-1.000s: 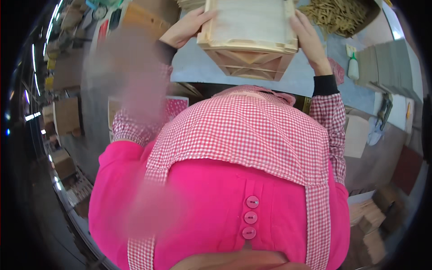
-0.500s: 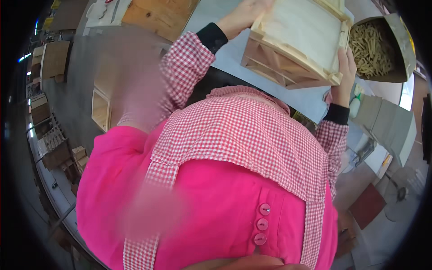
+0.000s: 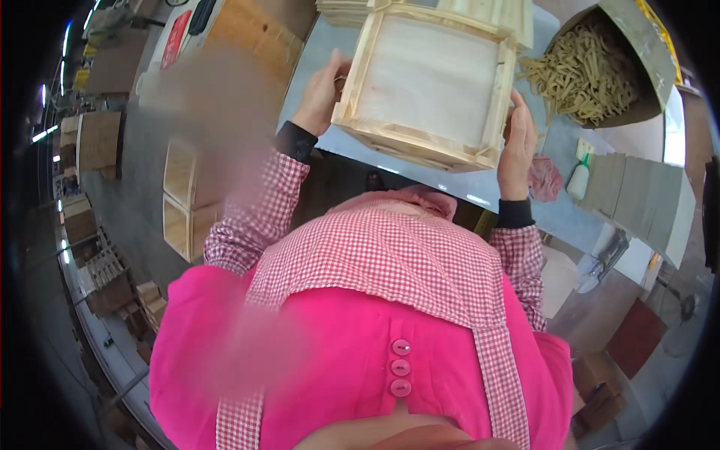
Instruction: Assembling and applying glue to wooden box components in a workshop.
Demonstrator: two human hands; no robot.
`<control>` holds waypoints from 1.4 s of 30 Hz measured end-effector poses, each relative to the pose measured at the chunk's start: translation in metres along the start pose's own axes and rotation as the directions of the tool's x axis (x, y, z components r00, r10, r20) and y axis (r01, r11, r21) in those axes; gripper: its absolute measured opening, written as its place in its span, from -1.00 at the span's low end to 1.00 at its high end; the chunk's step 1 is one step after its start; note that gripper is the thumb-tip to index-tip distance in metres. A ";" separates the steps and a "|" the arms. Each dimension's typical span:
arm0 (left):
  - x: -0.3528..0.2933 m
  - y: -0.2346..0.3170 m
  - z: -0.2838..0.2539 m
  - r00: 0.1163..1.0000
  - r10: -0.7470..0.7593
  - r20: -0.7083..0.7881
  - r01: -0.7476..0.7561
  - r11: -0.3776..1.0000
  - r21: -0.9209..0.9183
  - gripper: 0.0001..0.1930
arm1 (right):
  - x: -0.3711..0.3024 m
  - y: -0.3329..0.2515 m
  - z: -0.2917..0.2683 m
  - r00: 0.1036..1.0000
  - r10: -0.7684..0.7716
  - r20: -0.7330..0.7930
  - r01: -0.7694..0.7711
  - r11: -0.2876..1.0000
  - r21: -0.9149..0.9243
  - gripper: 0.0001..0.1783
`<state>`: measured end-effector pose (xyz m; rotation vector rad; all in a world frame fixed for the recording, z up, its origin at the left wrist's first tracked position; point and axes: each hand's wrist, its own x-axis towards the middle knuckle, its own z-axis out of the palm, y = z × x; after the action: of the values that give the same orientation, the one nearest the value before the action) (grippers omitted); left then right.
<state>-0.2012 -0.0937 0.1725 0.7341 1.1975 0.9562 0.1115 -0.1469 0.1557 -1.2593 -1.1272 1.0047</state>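
A pale wooden box with a framed white panel facing up is between my hands, over the blue-grey worktable. My left hand is closed at its left side, the fingertips partly hidden by the frame. At the right side, my right hand grips the near corner, with fingers along the outer wall. The box's underside is hidden, so I cannot tell whether it rests on the table. Right of it, a crumpled pink cloth lies on the table near my right wrist.
An open carton of tan, curled strips stands at the far right. Nearer are a white bottle with a green top and grey stacked blocks. Wooden slats lie behind the box. Wooden crates stand on the left.
Both hands have brought the wooden box left and slightly nearer. It has turned, so its latticed near side shows far less. My left hand has moved from its far edge down to its left side.
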 end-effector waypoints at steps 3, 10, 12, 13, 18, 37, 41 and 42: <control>0.025 -0.044 -0.027 1.000 0.015 -0.028 -0.015 1.000 0.007 -0.47 | 0.000 0.101 -0.015 0.991 -0.037 -0.127 0.002 0.964 -0.266 -0.53; 0.026 -0.106 -0.068 0.861 0.236 0.451 -0.420 0.829 0.370 -0.44 | -0.082 0.073 0.030 0.995 0.093 -0.031 -0.098 0.976 -0.197 -0.60; 0.009 -0.079 -0.060 0.674 0.208 0.709 -0.130 0.978 -0.163 -0.35 | -0.084 0.068 0.030 0.969 0.231 -0.085 -0.233 0.972 -0.015 -0.55; -0.002 -0.067 -0.060 0.547 0.246 0.800 0.107 0.928 -0.358 -0.31 | -0.086 0.056 0.033 0.975 0.202 -0.095 -0.205 0.978 -0.025 -0.55; 0.030 0.012 -0.023 0.620 0.309 0.722 0.093 0.884 -0.458 -0.29 | -0.051 -0.052 0.038 0.977 0.064 -0.203 -0.021 0.978 0.206 -0.39; -0.086 0.059 -0.039 0.828 0.237 0.508 -0.052 0.935 -0.352 -0.38 | -0.112 -0.002 0.055 0.979 -0.158 -0.130 0.191 0.934 0.301 -0.35; -0.092 0.035 -0.042 0.888 0.112 0.447 0.020 0.960 -0.279 -0.42 | -0.115 0.043 0.050 0.948 -0.211 -0.237 0.238 0.967 0.094 -0.33; -0.089 0.025 -0.044 0.893 0.073 0.443 0.055 0.961 -0.270 -0.43 | -0.116 0.046 0.048 0.968 -0.134 -0.212 0.174 0.968 0.179 -0.35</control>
<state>-0.2567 -0.1639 0.2221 0.6875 0.6372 0.8763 0.0448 -0.2485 0.1002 -1.0696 -0.9319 0.8315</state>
